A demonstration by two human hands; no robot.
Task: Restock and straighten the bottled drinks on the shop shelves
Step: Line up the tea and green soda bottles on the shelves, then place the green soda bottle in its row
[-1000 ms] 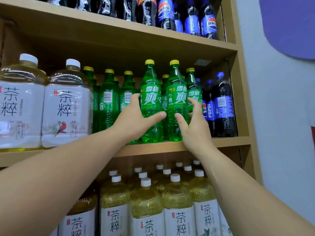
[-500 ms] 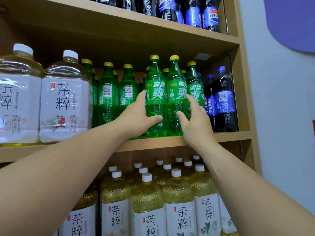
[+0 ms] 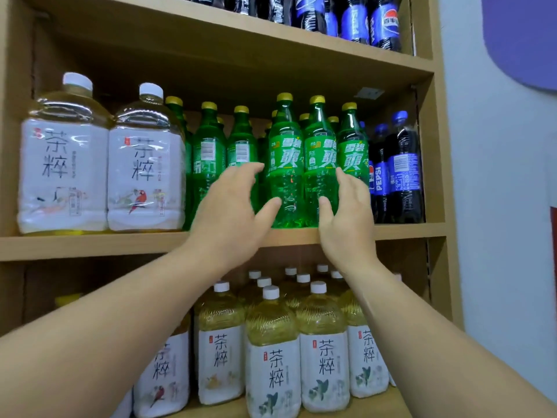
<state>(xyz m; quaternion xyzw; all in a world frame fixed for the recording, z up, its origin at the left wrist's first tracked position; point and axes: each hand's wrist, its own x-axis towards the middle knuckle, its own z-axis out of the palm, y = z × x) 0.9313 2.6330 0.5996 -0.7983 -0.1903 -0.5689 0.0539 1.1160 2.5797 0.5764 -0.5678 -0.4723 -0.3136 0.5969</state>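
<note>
Several green soda bottles with yellow caps stand on the middle shelf point(image 3: 90, 245). Two front ones, a left green bottle point(image 3: 284, 152) and a right green bottle point(image 3: 319, 152), stand upright side by side at the shelf's front edge, labels facing out. My left hand point(image 3: 232, 212) hovers just left of them with fingers spread and its thumb near the left bottle's lower body. My right hand point(image 3: 346, 224) is beside the right bottle with straight fingers. Neither hand grips anything.
Two large tea jugs point(image 3: 63, 173) fill the shelf's left part. Dark Pepsi bottles point(image 3: 401, 176) stand at its right end against the side panel point(image 3: 434, 146). More Pepsi bottles point(image 3: 382, 25) line the top shelf, and several tea bottles point(image 3: 272, 357) stand below.
Both hands held the two front green bottles and set them down on the shelf. Now the fingers have spread and come off the bottles.
</note>
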